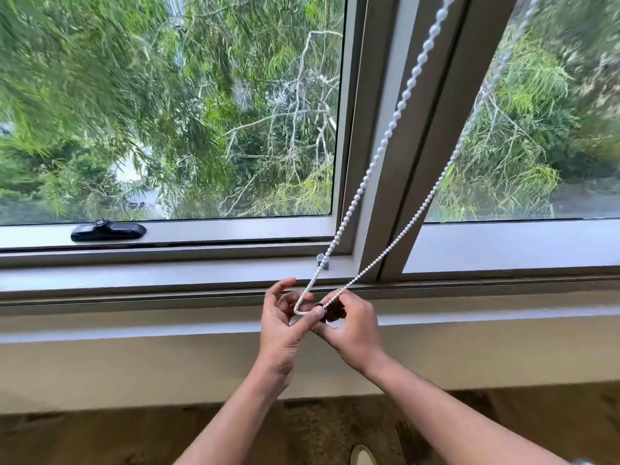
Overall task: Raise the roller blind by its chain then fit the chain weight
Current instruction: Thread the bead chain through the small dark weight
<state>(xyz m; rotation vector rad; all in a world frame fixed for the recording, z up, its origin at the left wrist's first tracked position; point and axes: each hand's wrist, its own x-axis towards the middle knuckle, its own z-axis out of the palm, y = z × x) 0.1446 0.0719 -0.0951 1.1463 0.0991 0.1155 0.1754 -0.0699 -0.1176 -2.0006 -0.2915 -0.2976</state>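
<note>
A white bead chain (399, 109) hangs in a long loop from the top right down to the window sill, both strands running across the grey frame. The bottom of the loop bends between my two hands. My left hand (285, 327) pinches the loop's bend with thumb and forefinger, its other fingers spread. My right hand (352, 327) grips a small dark chain weight (330, 312) pressed against the chain; most of the weight is hidden by my fingers. The blind itself is out of view.
A small clear clip (321, 260) sits on the frame just above my hands. A black window latch (108, 230) lies on the left sash. A grey sill (134, 317) runs below; the floor and a shoe tip (362, 456) show underneath.
</note>
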